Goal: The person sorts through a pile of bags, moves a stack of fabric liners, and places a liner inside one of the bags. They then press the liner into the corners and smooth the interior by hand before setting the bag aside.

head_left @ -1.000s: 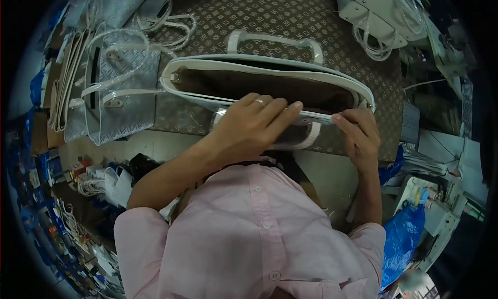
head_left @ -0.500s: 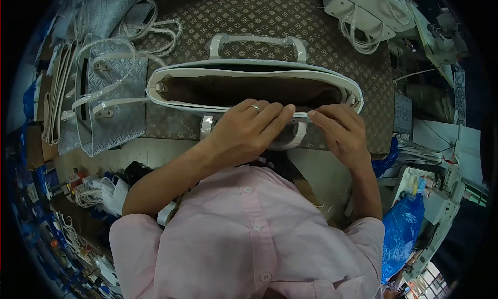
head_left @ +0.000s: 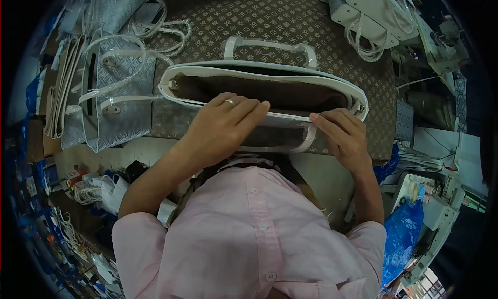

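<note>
A pale tote bag (head_left: 270, 70) with a brown lining stands open on the patterned table (head_left: 270, 16). Its far handle (head_left: 270, 43) is wrapped in clear plastic. My left hand (head_left: 220, 125), with a ring on one finger, grips the bag's near rim at the left of its middle. My right hand (head_left: 342, 135) pinches the same near rim further right, by the near handle (head_left: 306, 138). Both hands rest on the bag's near side; the side below them is partly hidden.
Several finished silver-patterned bags (head_left: 111, 99) lie stacked at the table's left. More pale bags with wrapped handles (head_left: 371, 18) sit at the far right. Below the table edge are cluttered goods at left and a blue plastic bag (head_left: 402, 239) at right.
My left hand slid leftward along the near rim. My right hand moved left toward the middle, then stayed. The bag shifted slightly in view.
</note>
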Demonstrator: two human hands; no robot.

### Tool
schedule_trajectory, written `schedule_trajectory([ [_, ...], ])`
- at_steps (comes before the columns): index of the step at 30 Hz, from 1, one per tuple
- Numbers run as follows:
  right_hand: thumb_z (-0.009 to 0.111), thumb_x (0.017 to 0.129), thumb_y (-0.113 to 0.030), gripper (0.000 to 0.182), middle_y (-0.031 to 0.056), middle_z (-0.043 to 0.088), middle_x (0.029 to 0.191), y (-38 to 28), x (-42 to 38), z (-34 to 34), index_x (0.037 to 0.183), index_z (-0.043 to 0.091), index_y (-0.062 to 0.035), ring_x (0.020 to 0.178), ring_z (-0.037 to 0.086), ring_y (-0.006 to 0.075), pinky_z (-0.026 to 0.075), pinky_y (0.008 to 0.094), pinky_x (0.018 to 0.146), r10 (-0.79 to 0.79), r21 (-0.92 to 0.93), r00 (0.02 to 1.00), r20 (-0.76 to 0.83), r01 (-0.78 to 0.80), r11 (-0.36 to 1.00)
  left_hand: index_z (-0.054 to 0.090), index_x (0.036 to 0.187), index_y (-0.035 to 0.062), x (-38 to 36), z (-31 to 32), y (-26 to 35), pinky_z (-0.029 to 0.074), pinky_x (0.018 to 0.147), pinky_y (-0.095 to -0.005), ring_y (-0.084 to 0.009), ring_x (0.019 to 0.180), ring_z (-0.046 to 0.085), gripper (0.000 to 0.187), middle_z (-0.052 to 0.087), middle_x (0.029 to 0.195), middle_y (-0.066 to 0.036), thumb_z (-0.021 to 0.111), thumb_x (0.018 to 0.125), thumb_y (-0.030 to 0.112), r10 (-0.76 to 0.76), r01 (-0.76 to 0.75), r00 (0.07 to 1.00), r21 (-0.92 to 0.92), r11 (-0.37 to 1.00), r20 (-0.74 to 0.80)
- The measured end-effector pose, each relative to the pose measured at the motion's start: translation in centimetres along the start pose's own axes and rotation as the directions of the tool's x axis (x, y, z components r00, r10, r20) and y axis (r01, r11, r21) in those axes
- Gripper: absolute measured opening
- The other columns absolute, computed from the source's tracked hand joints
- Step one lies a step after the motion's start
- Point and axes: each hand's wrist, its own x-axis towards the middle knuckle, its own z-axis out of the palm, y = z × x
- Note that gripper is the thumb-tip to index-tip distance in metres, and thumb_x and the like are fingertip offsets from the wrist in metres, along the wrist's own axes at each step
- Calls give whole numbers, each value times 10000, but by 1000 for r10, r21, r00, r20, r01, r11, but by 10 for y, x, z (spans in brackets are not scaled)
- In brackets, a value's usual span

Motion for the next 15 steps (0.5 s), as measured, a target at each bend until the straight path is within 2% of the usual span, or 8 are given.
schedule_trajectory([
  [3, 655, 631, 29, 360, 81, 636, 824, -6, 4, 6, 987, 665, -21, 737, 620, 220, 497, 307, 570, -3, -7, 1000, 1, 3, 1000, 570, 1166, 9, -18, -3, -9, 497, 836, -367, -250, 951, 616, 426, 621, 1079, -104, 616, 746, 68, -35, 35, 999, 8, 999, -29],
  [5, 639, 658, 19, 338, 95, 642, 850, -15, 17, 9, 993, 659, -16, 768, 637, 233, 516, 307, 604, 63, 134, 998, 31, -67, 989, 575, 1153, -4, -20, -2, -16, 487, 859, -371, -234, 1000, 607, 374, 613, 1095, -122, 567, 796, 107, 35, -32, 998, 59, 998, -59],
  [6, 639, 658, 19, 338, 95, 642, 850, -16, 22, 12, 993, 659, -16, 768, 637, 233, 516, 307, 604, 57, 136, 998, 29, -61, 989, 575, 1153, -4, -20, -2, -16, 487, 859, -371, -234, 1000, 607, 374, 613, 1095, -122, 567, 796, 107, 32, -29, 998, 64, 998, -60],
  [8, 628, 673, -4, 329, 104, 644, 879, -18, 30, 16, 1001, 654, -14, 772, 647, 243, 530, 307, 621, -40, 78, 999, 23, 38, 996, 594, 1125, -1, -18, 1, -13, 496, 866, -395, -261, 1016, 606, 432, 610, 1113, -108, 640, 704, 79, 57, -45, 991, 97, 994, -120],
  [9, 628, 673, -4, 329, 104, 644, 879, -17, 32, 19, 1001, 654, -14, 772, 647, 243, 530, 307, 621, -43, 75, 999, 23, 41, 996, 594, 1125, -1, -18, 5, -12, 496, 866, -395, -261, 1016, 606, 432, 610, 1113, -108, 640, 704, 79, 57, -45, 991, 99, 994, -125],
  [11, 631, 672, -25, 333, 107, 644, 897, -15, 30, 28, 1004, 651, -11, 759, 650, 246, 536, 308, 619, -82, 68, 997, 15, 80, 994, 605, 1100, -4, -21, 15, -12, 502, 845, -390, -265, 978, 617, 420, 617, 1086, -115, 646, 686, 57, 29, -27, 980, 10, 1000, -196],
  [15, 629, 669, -26, 338, 106, 642, 889, -14, 30, 31, 1006, 650, -8, 751, 649, 246, 531, 309, 600, -94, 85, 995, 19, 92, 992, 607, 1087, -7, -20, 22, -16, 508, 793, -378, -264, 895, 626, 410, 626, 1020, -113, 636, 680, 34, 8, -31, 971, -91, 995, -238],
])
